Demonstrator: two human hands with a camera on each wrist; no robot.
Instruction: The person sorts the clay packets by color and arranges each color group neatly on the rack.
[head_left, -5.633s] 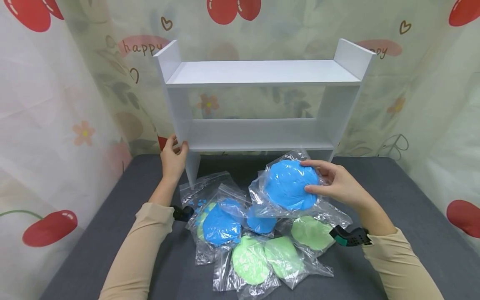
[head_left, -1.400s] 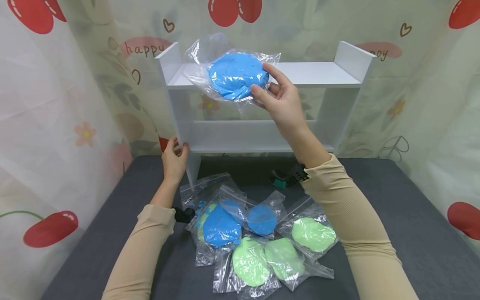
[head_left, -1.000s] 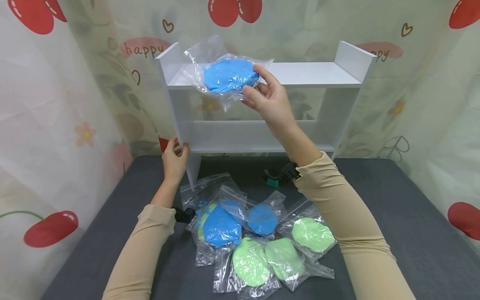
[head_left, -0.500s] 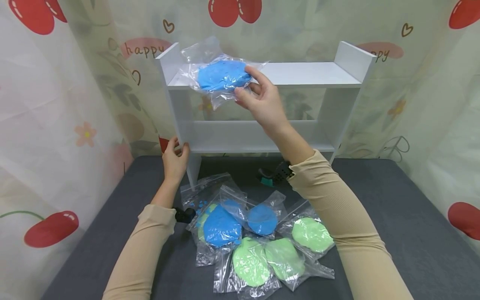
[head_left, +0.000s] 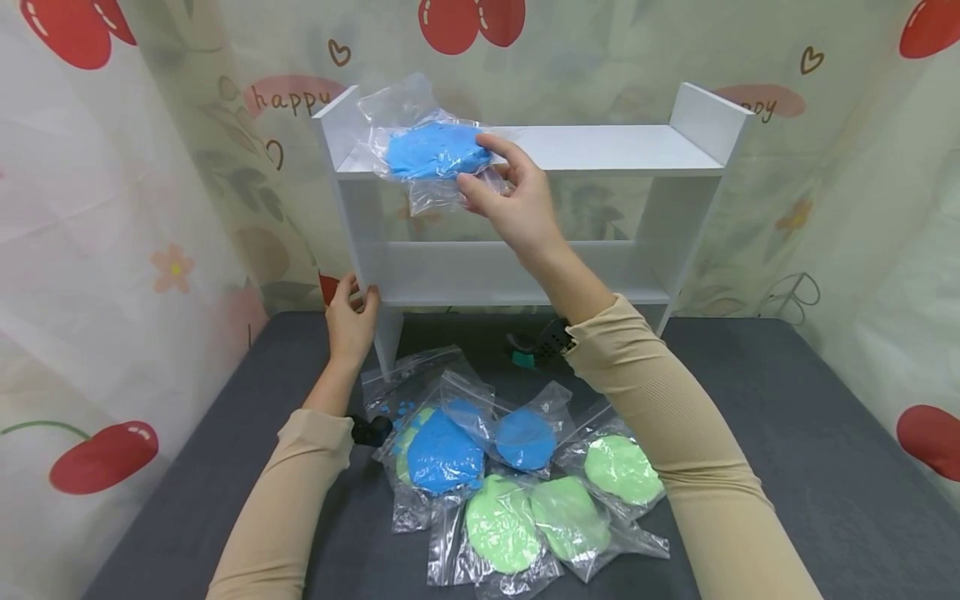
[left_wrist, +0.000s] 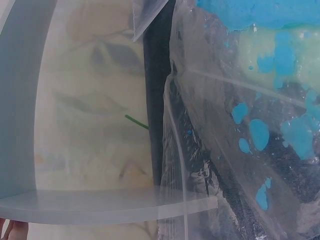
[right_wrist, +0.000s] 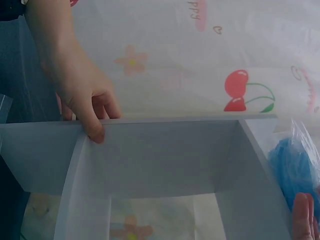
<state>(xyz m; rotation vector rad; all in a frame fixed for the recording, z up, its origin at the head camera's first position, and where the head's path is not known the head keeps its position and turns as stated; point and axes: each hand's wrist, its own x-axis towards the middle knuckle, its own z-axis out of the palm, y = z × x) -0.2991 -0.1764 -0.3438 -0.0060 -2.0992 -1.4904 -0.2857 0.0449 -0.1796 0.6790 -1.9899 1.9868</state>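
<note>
My right hand point(head_left: 517, 204) pinches the right side of a clear plastic bag of blue clay-like material point(head_left: 429, 152), thumb in front. The bag is at the left part of the top board of a white shelf unit point(head_left: 600, 148), overlapping the board's front edge in the head view. In the right wrist view, the blue bag point(right_wrist: 289, 167) lies right by the top board, fingertips point(right_wrist: 301, 212) beside it. My left hand point(head_left: 351, 323) grips the shelf's left side panel, its thumb point(right_wrist: 94, 127) over the front edge and the other fingers on the outer side.
Below the shelf, several clear zip bags lie on the dark table point(head_left: 787, 417): blue ones point(head_left: 445, 454) to the left and middle, pale green ones point(head_left: 501, 525) in front and right. A printed curtain point(head_left: 862, 208) surrounds the table. A thin cord point(head_left: 797, 296) lies at the back right.
My right hand has lifted the blue bag from the pile up to the top board, then moved it left, the bag tipping flatter. My left hand has stayed on the side panel.
</note>
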